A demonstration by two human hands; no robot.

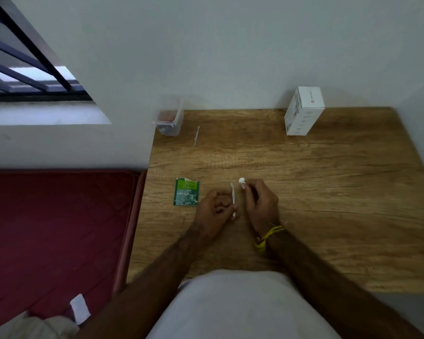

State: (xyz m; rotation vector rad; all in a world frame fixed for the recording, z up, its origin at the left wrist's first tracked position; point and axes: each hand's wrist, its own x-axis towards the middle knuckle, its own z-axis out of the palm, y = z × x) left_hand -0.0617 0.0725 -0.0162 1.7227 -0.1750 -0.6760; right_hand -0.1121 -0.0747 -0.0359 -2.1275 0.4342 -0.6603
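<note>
1. White strip point(233, 196) rises from the left hand point(214, 206), whose curled fingers pinch its lower end.
2. Small white piece point(241, 182) is pinched at the right hand's point(260, 204) fingertips, just beside the strip's top.
3. Both hands are low over the wooden table point(328, 192); a green sachet point(186, 192) lies just left of the left hand.

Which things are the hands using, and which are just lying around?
In use: thin white strip in left hand; small white lump pinched by right hand.
Lying about: torn green sachet; white cardboard box; clear plastic tub; spare white strip.
</note>
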